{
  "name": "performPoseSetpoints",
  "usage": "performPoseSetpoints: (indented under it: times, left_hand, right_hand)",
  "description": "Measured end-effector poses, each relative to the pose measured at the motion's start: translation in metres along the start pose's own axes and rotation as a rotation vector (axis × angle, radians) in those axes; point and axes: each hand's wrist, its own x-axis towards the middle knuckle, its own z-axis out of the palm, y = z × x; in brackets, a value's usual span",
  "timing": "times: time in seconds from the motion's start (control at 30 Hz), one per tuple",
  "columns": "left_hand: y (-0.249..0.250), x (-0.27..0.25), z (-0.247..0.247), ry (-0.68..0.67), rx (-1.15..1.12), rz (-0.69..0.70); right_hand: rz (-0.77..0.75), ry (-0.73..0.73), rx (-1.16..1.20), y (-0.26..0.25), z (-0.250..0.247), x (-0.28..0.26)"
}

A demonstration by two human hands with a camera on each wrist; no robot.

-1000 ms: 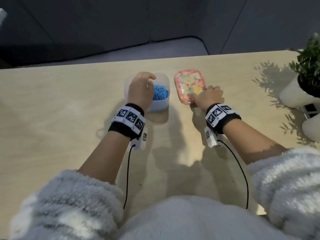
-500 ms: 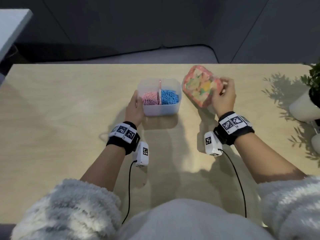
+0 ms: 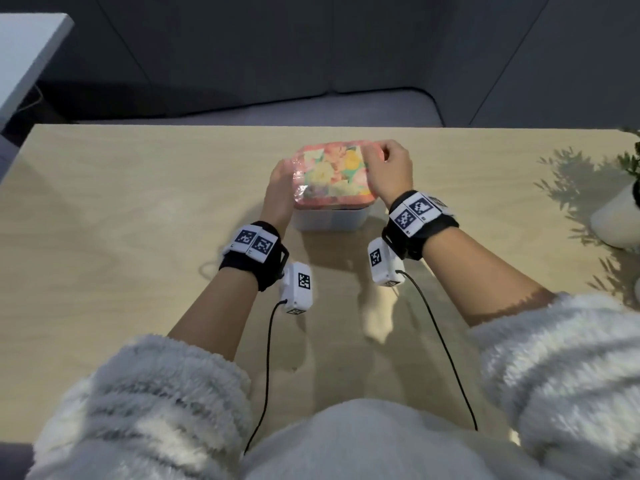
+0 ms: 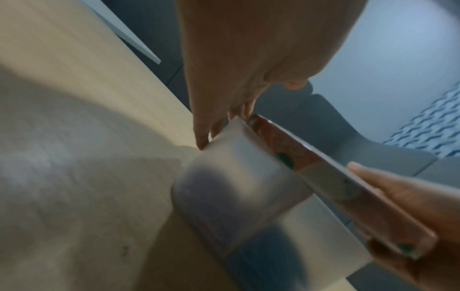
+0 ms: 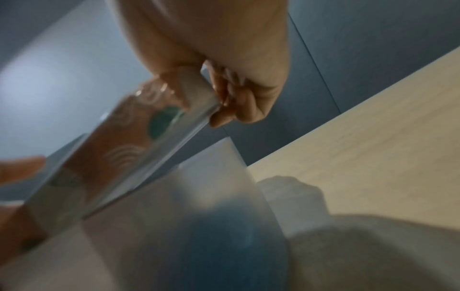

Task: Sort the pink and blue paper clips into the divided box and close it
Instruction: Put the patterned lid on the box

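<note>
Box (image 3: 329, 220) sits mid tabletop (image 3: 138, 202), w/ the flowered lid (image 3: 329, 174) over its top. In the wrist views the lid is tilted, right edge raised off the rim. Right hand (image 3: 389, 173) pinches the lid's right edge, fingers (image 5: 224, 110) curled round it. Left hand (image 3: 278, 192) lies vs. the box's left side, fingers (image 4: 201, 126) straight along the wall. Clips hidden under lid; a blue patch shows thru the wall. Plant pot (image 3: 616, 216) far right.
</note>
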Motion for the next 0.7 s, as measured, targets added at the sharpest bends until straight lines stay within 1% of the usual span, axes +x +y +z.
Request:
performPoseSetpoints:
  times: [0.07,0.13,0.17,0.27,0.4,0.53,0.6,0.63,0.67,0.7]
  left_hand:
    - [0.004,0.006,0.001,-0.01,-0.009,0.004]
    - [0.004,0.012,0.003,-0.018,0.037,-0.002]
    - [0.004,0.014,0.004,-0.005,0.069,-0.011]
    - [0.001,0.014,0.005,0.05,0.135,0.002]
    - [-0.005,0.015,0.002,0.035,0.045,-0.006]
    - [-0.005,0.01,0.005,0.051,0.025,0.006]
    - [0.001,0.009,0.005,0.039,0.023,-0.025]
    - [0.005,0.01,0.005,0.032,0.019,-0.069]
    - [0.001,0.012,0.004,0.029,0.011,-0.091]
    - [0.0,0.008,0.002,0.049,0.032,-0.114]
  right_hand:
    - [0.012,-0.013,-0.091,0.006,0.005,0.003]
    - [0.048,-0.016,-0.094,0.01,0.01,0.002]
    - [0.071,-0.015,-0.082,0.011,0.012,0.001]
    - [0.059,0.002,-0.093,0.011,0.016,-0.001]
    - [0.032,-0.014,-0.167,0.011,0.017,0.0]
    - [0.028,-0.016,-0.239,0.01,0.017,-0.001]
    - [0.043,-0.069,-0.243,0.009,0.015,-0.001]
    - [0.056,-0.113,-0.244,0.006,0.013,-0.001]
    - [0.032,-0.133,-0.226,0.008,0.01,0.002]
    - [0.05,-0.12,-0.166,0.005,0.002,0.0]
